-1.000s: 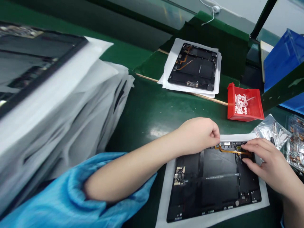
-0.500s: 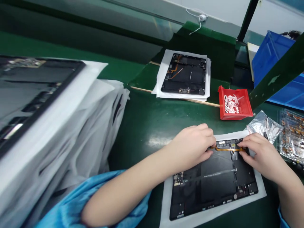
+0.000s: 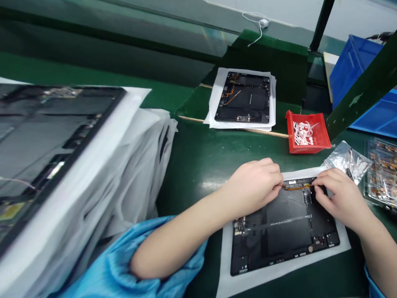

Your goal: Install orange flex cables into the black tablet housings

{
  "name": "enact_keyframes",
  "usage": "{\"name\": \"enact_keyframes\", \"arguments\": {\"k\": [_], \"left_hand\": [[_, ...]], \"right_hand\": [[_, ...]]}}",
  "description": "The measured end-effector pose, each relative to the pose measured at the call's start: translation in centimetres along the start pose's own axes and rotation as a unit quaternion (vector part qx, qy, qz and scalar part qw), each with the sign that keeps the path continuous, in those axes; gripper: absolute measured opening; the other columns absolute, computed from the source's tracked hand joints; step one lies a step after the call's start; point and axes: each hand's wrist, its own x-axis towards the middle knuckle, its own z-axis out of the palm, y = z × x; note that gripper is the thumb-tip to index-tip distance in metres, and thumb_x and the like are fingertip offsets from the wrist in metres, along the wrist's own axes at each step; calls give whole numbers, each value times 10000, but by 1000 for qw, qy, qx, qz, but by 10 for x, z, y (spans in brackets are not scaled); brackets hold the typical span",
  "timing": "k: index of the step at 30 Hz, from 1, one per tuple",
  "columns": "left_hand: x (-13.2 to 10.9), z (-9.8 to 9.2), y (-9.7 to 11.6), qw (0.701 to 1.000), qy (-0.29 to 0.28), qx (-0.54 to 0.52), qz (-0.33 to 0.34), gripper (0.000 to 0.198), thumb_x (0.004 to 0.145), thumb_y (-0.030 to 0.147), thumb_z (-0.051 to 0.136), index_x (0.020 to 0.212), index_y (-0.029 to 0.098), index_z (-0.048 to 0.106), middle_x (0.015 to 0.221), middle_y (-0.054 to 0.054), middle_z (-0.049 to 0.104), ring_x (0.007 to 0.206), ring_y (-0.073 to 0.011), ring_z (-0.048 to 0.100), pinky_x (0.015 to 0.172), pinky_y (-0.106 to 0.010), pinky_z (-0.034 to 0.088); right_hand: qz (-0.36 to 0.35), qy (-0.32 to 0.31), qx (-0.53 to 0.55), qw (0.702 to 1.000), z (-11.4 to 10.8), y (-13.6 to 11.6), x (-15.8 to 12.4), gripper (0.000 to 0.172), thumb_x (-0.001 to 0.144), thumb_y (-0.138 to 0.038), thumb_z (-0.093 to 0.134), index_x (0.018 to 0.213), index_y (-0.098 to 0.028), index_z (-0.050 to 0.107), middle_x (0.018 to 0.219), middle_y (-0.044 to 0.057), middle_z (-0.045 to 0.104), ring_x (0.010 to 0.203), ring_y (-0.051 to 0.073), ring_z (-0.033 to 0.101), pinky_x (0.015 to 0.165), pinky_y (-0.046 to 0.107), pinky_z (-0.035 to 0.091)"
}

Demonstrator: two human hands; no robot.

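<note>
An orange flex cable stretches between my two hands over the top edge of a black tablet housing. My left hand pinches the cable's left end between thumb and fingers. At its other end, my right hand is closed in a pinch, the fingertips partly hiding the cable. Small boards, connectors and a dark ribbon show inside the housing. It lies on a sheet of white paper on the green table.
Behind my hands stand a red bin of small white parts and a second tablet housing on paper. Stacked housings with white sheets fill the left. At right are a clear plastic bag, plastic trays and a blue crate.
The orange cable has shifted slightly toward the housing's top edge, and my right fingers have drawn together at its right end. The view has moved a little.
</note>
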Motion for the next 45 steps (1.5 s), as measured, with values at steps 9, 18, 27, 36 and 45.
{"name": "enact_keyframes", "arguments": {"k": [9,18,27,36,45], "left_hand": [[-1,1,1,1000,-6,5,3,125,887,188,614,793,210,694,850,-10,693,834,-200,607,684,-305,454],[-1,5,3,998,3,4,60,119,889,144,628,855,229,705,847,-3,675,851,-182,589,687,-286,449],[1,23,18,990,48,105,83,144,917,181,648,1044,233,692,866,-21,646,792,-203,559,646,-312,437],[3,31,13,982,110,131,80,114,972,163,569,893,198,643,890,-20,643,811,-193,553,668,-321,448],[5,27,19,990,84,91,67,282,954,142,564,1202,248,648,1004,-28,665,905,-210,576,751,-335,490]], "right_hand": [[29,47,42,998,9,-3,0,98,910,-152,572,858,-222,616,856,25,695,841,209,624,815,386,482],[52,60,27,996,16,-5,4,132,918,-161,542,825,-223,612,821,34,683,817,214,616,789,369,465],[90,28,73,993,15,-4,7,165,918,-194,521,784,-235,608,804,35,684,826,219,610,787,369,459],[93,10,127,987,11,-8,8,176,899,-182,547,742,-237,602,786,10,682,824,201,621,814,364,481],[115,7,196,974,13,-13,8,165,898,-228,571,749,-242,642,859,32,714,891,221,640,880,410,485]]}}
